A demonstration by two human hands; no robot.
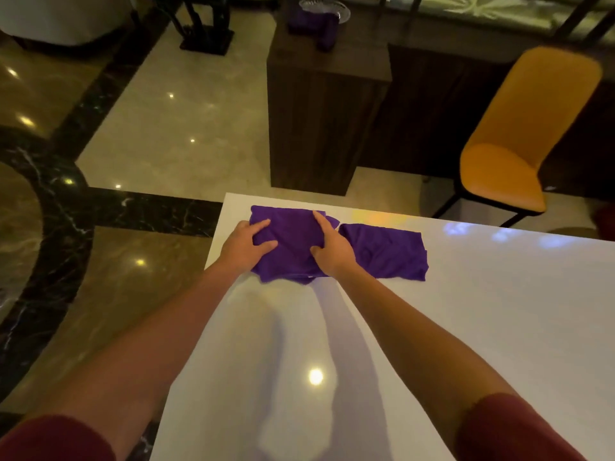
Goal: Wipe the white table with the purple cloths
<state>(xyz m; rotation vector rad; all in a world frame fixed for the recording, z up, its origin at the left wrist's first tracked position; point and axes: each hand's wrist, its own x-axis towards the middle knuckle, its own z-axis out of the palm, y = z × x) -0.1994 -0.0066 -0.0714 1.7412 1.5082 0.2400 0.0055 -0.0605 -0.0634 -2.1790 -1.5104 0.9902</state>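
Observation:
Two purple cloths lie near the far left corner of the glossy white table (466, 327). The left purple cloth (293, 241) is bunched between both hands. My left hand (246, 244) presses on its left side with thumb and fingers pinching the fabric. On the cloth's right side my right hand (329, 247) grips it, fingers curled into the folds. The right purple cloth (386, 252) lies flat beside it, untouched, just right of my right hand.
The table's left edge and far edge run close to the cloths. Beyond the far edge stand a dark wooden pedestal (319, 111) carrying a glass dish and purple items, and an orange chair (519, 141). Polished marble floor lies to the left.

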